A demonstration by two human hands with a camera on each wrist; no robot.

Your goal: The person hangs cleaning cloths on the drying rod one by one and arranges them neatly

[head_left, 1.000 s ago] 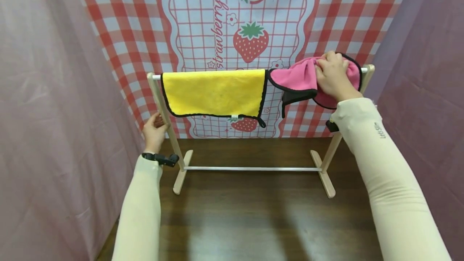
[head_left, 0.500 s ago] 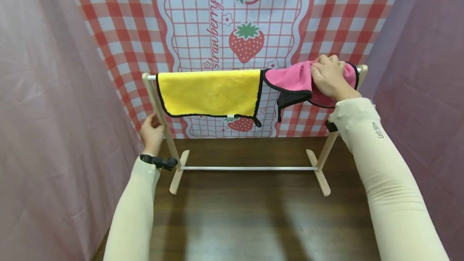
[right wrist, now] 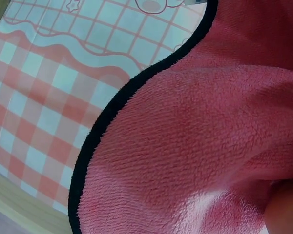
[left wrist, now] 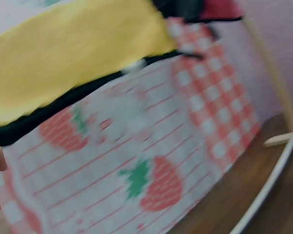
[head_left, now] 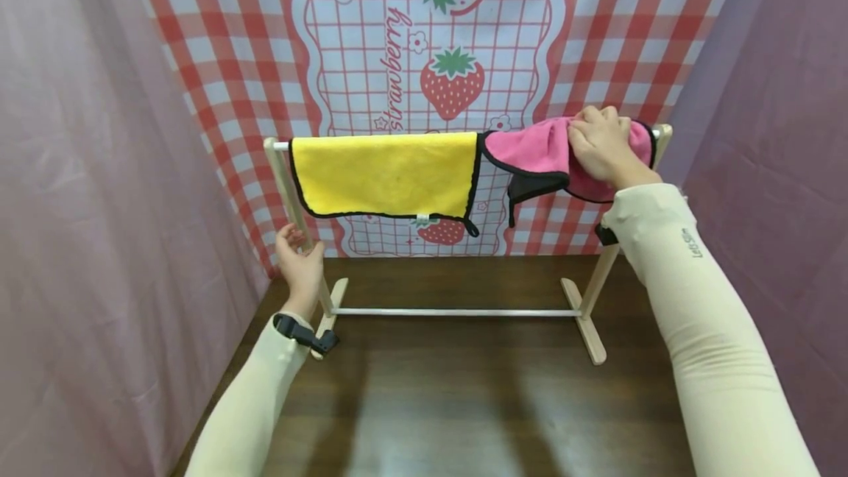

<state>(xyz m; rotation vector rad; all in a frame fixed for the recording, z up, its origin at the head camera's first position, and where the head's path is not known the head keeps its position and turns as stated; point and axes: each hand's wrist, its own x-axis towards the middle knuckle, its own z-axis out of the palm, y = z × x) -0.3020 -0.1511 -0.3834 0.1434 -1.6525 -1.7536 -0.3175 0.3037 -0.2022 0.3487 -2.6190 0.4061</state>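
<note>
A wooden drying rack (head_left: 278, 168) stands on the floor. Over the left part of its white top bar hangs a yellow towel (head_left: 391, 175) with black edging, spread flat. To its right a pink towel (head_left: 530, 149), also black-edged, lies bunched over the bar, its left corner folded to show a dark underside. My right hand (head_left: 604, 147) grips the pink towel from above, fingers curled into the cloth. In the right wrist view the pink cloth (right wrist: 185, 146) fills most of the picture. My left hand (head_left: 301, 267), fingers loosely bent and holding nothing, overlaps the rack's left post.
A white lower bar (head_left: 457, 312) joins the rack's wooden feet just above the brown floor (head_left: 450, 403). Close behind hangs a red-and-white strawberry-print cloth (head_left: 450, 87). Pinkish curtains (head_left: 119, 205) close in both sides.
My left hand has come from outside the left post, down and to the right, and now lies in front of it. My right hand stays on the pink towel, with little change.
</note>
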